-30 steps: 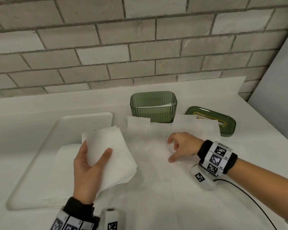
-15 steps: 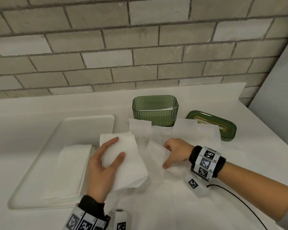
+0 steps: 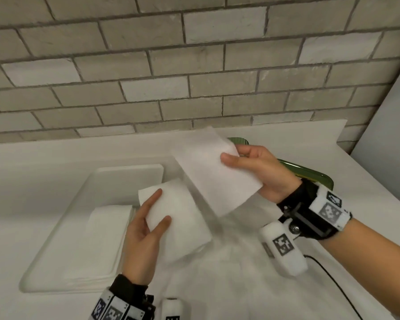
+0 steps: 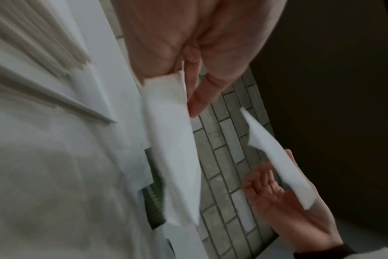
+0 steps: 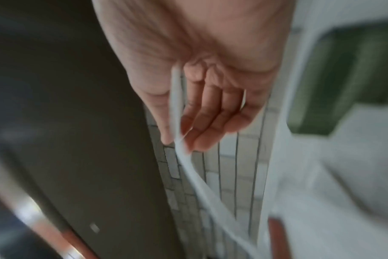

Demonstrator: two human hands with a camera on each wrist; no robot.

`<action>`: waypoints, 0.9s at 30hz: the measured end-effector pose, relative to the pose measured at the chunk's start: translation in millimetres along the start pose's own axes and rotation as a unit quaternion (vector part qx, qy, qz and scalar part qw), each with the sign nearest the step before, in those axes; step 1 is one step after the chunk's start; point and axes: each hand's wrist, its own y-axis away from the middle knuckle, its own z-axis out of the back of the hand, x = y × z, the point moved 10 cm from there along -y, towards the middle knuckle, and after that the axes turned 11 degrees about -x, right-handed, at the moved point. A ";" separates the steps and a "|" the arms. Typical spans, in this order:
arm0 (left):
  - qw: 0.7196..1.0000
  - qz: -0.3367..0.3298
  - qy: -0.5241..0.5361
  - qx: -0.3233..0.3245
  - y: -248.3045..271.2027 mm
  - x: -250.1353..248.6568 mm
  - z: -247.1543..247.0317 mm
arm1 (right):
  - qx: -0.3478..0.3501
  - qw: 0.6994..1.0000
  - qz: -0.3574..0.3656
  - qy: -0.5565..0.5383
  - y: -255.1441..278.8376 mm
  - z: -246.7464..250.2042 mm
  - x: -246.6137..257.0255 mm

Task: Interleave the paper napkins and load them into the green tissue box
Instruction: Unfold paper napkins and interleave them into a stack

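My left hand [image 3: 161,207] grips a folded white napkin [image 3: 178,218] low over the counter, thumb on top and fingers behind it. My right hand [image 3: 231,158] pinches a second napkin [image 3: 213,174] by its right edge and holds it raised and tilted in the air. That sheet covers most of the green tissue box [image 3: 239,140], so only a sliver of rim shows. The green lid [image 3: 310,175] lies behind my right wrist. The left wrist view shows both napkins apart, the left one [image 4: 171,149] and the right one [image 4: 277,163]. Edge-on and blurred in the right wrist view is the pinched napkin [image 5: 177,105].
A white tray [image 3: 125,172] on the left carries a stack of napkins [image 3: 102,239]. More sheets lie spread on the white counter [image 3: 229,255] under my hands. A brick wall runs along the back, and a black cable [image 3: 333,280] trails from my right wrist.
My right hand took a napkin off the counter and lifted it up in front of the green box. My left hand kept its napkin and shifted slightly right.
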 end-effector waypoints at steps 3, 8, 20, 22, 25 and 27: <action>0.997 0.022 0.076 0.026 0.7 -6.2 -23.1 | -0.014 0.998 -0.040 -0.052 5.6 -15.2 -18.0; 0.974 0.095 0.195 0.070 3.5 -18.3 -52.9 | -0.058 0.997 -0.050 0.007 8.8 -16.9 -55.3; 0.988 0.036 0.149 0.033 3.0 -16.4 -49.2 | -0.100 0.993 -0.063 -0.004 7.3 -10.6 -74.5; 0.988 0.014 0.149 0.032 2.5 -19.5 -46.7 | -0.090 0.994 -0.067 0.001 8.0 -7.4 -77.6; 0.993 0.006 0.120 -0.011 -2.4 -18.4 -31.3 | -0.103 0.994 -0.030 0.023 5.4 10.4 -71.3; 0.997 0.023 0.060 -0.032 -10.1 -8.4 -22.3 | -0.126 0.991 0.006 0.046 1.0 28.6 -64.7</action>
